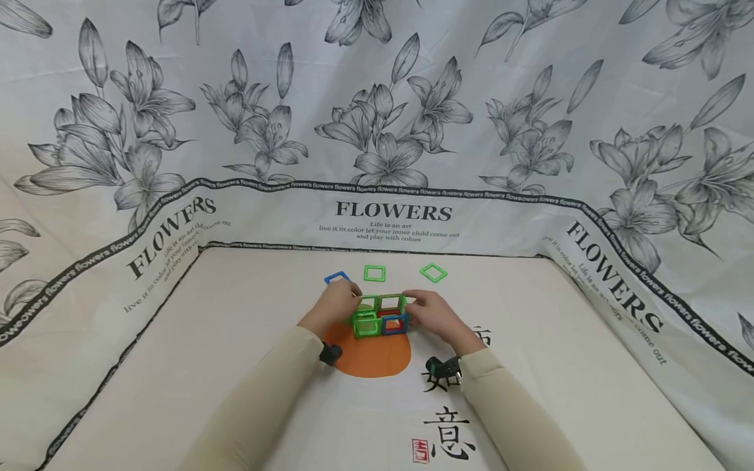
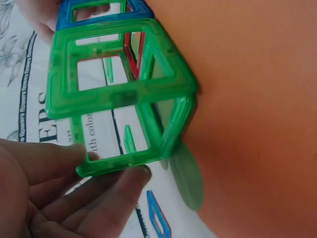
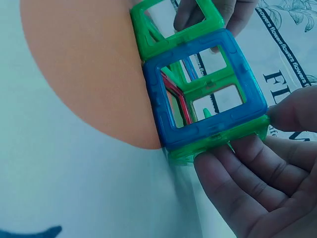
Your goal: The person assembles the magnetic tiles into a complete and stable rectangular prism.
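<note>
A low box-like build of square magnetic tiles stands over the orange patch, mostly green with a blue tile in its front right face. A red tile shows inside it. My left hand pinches the build's left side, the thumb on one face of a green tile and fingertips on the other. At the opposite side, my right hand grips a green tile between thumb and fingers, beside the blue one. Parts of the far fingers are hidden behind the frames.
Behind the build lie two loose green tiles, one square-on and one turned like a diamond. A loose blue tile lies beyond my left hand. The printed cloth has an orange circle and black characters, and rises as a flowered backdrop behind.
</note>
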Motion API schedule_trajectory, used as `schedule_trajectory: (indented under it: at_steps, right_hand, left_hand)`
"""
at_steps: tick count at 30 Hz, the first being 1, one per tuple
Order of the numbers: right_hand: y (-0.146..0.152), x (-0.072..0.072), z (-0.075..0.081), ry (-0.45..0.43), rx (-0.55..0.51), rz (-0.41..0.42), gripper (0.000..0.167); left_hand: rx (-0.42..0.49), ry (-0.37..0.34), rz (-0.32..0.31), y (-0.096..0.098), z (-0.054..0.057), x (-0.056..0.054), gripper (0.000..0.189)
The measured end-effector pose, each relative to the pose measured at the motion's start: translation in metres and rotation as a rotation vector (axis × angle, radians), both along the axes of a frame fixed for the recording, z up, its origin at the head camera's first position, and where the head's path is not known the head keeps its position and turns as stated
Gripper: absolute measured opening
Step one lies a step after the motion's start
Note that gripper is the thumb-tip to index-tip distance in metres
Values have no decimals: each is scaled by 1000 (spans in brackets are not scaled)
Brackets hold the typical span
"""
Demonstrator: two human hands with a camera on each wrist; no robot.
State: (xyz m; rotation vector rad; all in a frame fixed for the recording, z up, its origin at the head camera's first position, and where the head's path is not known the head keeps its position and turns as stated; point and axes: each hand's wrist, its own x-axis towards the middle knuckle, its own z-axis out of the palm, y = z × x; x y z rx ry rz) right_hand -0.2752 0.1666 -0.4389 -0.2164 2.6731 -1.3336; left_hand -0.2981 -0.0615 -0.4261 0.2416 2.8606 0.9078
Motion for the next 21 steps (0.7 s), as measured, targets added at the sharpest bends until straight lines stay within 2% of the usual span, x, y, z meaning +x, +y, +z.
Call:
schedule_trajectory:
  at_steps: [10,21]
  right_hand:
    - [11,4,-3,-23,-76,-26,49]
    - [15,6,-1,-39,-142,-37,50]
  left_hand:
    - [95,60,-60,6,-7,-8,24]
    - [146,17,-46,9,-9,-10,27]
